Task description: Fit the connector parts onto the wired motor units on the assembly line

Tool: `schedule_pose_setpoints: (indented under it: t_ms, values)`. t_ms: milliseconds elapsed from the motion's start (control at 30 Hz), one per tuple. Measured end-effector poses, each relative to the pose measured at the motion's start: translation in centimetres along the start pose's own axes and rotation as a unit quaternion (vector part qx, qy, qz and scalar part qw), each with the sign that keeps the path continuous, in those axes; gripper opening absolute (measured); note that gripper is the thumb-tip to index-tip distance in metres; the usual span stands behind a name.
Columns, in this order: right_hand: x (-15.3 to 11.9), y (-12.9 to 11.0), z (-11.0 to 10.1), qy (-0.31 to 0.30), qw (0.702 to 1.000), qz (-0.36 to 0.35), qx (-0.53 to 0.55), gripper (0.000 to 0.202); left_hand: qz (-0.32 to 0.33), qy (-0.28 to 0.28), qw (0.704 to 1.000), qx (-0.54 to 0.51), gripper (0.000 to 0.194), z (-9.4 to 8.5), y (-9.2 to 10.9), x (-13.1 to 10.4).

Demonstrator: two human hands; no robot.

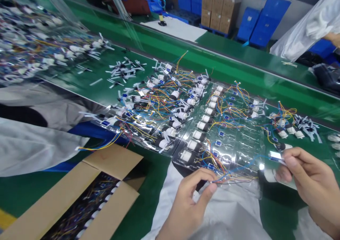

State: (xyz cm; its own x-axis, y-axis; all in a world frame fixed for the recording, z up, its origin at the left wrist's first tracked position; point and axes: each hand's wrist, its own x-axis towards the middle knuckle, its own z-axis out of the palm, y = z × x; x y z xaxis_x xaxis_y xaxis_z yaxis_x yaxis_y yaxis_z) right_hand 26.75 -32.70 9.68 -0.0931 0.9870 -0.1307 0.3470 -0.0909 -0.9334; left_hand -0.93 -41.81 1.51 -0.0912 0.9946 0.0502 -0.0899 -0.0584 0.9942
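My left hand (195,195) pinches the ends of a wire bundle (239,178) between thumb and index finger, over the near edge of a clear plastic tray (249,141). At the right, my right hand (305,176) holds a small blue-and-white panel (275,156) between its fingertips, with a blue wire running left from it. A white cylindrical part with a black end (270,175) is beside the right fingers; whether they grip it is unclear. White cylinders (202,126) stand in a column along the tray's left side, with coloured wires and small blue panels beside them.
Another tray (138,126) heaped with wired parts lies to the left. White strips (124,70) and more parts (289,126) lie on the green table (87,80). An open carton (114,158) is at lower left. Other people's sleeves show at left and upper right.
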Motion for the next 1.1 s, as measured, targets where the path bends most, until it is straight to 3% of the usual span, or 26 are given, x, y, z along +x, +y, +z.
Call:
schedule_pose_setpoints:
  t_ms: [167, 367, 500, 633, 767, 900, 1000, 1100]
  values:
    - [0.4, -1.1, -0.1, 0.051, 0.998, -0.037, 0.024, 0.027, -0.01, 0.02, 1.0, -0.019, 0.013, -0.5, 1.7, 0.2]
    - [1.1, -1.1, -1.0, 0.002, 0.996, -0.084, 0.021, 0.028, -0.002, 0.084, 0.996, -0.024, 0.021, -1.2, 4.7, 2.0]
    - [2.0, -0.6, -0.8, -0.017, 0.997, -0.073, 0.014, 0.035, 0.048, 0.032, 0.998, 0.032, 0.017, -1.8, 7.5, 5.4]
    - [6.1, -0.3, -1.6, 0.002, 0.99, -0.129, -0.059, 0.033, 0.051, -0.019, 0.996, 0.073, 0.015, -1.2, 9.4, 10.9]
    - [12.5, -1.0, -3.5, -0.041, 0.962, -0.194, -0.188, 0.028, 0.017, -0.029, 0.997, 0.062, 0.024, 0.5, 8.1, 16.5]
    - [17.1, -2.4, -5.4, -0.094, 0.947, -0.192, -0.241, 0.015, 0.041, -0.06, 0.989, 0.132, 0.028, 2.4, 5.4, 20.4]
    - [18.2, -3.6, -7.1, -0.122, 0.939, -0.179, -0.267, 0.008, 0.072, -0.107, 0.969, 0.21, 0.021, 4.2, 4.1, 21.7]
    - [17.7, -4.8, -9.5, -0.13, 0.935, -0.174, -0.279, 0.005, 0.106, -0.177, 0.929, 0.309, 0.016, 6.2, 3.4, 22.0]
